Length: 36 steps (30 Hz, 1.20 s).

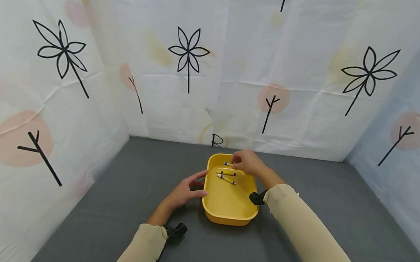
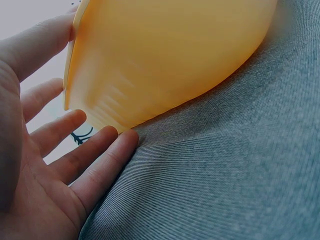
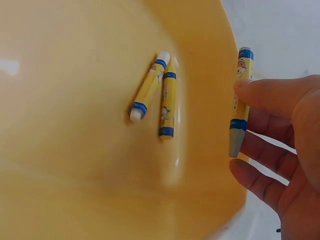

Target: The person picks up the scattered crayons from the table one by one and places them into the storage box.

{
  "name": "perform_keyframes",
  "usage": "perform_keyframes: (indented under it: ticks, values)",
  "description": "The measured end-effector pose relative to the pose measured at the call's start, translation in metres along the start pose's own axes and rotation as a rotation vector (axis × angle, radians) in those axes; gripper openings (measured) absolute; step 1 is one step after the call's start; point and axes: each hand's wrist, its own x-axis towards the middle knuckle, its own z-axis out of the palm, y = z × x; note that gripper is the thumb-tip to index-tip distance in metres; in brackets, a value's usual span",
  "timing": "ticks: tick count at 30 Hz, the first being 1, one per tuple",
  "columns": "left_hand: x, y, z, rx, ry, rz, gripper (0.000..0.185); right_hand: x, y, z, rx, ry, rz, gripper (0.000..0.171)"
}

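A yellow plastic tub (image 1: pixel 232 200) stands on the grey cloth. At its left side is my left hand (image 1: pixel 184 192), the thumb and fingers spread and touching the tub's rim and outer wall (image 2: pixel 170 55). Over the far right part of the tub, my right hand (image 1: pixel 248 163) pinches a grey crayon (image 3: pixel 240 109) between thumb and fingers. This crayon has a yellow wrapper with blue bands. Inside the tub lie a white crayon (image 3: pixel 149 89) and a yellow crayon (image 3: pixel 168 104), close together in the same kind of wrapper.
Grey cloth (image 1: pixel 149 175) covers the table around the tub. Behind and at both sides hang white sheets (image 1: pixel 233 108) printed with leaves and twigs. A dark wrist camera (image 1: pixel 176 230) sits on the left wrist, another (image 1: pixel 258 197) on the right.
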Motion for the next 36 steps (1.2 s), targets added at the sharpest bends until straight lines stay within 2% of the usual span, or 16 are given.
perform_keyframes:
  ticks: [12,19,20,30,36]
  values:
    - [0.004,0.000,0.005,0.002,-0.003,0.024,0.068,0.010,0.003,0.018,-0.046,-0.049,0.054,0.004]
    - [0.014,-0.032,0.005,0.000,0.015,0.012,0.071,0.010,0.001,0.021,-0.061,-0.063,0.066,0.007]
    - [0.014,-0.033,0.005,-0.001,0.021,0.016,0.070,0.009,0.001,0.021,-0.059,-0.060,0.061,0.008]
    - [0.011,-0.036,0.004,-0.004,0.050,0.042,0.072,-0.007,0.005,-0.001,0.057,0.042,0.035,0.016]
    - [0.010,-0.037,0.002,0.010,0.055,0.042,0.072,-0.028,0.020,-0.017,0.154,0.144,0.028,0.016]
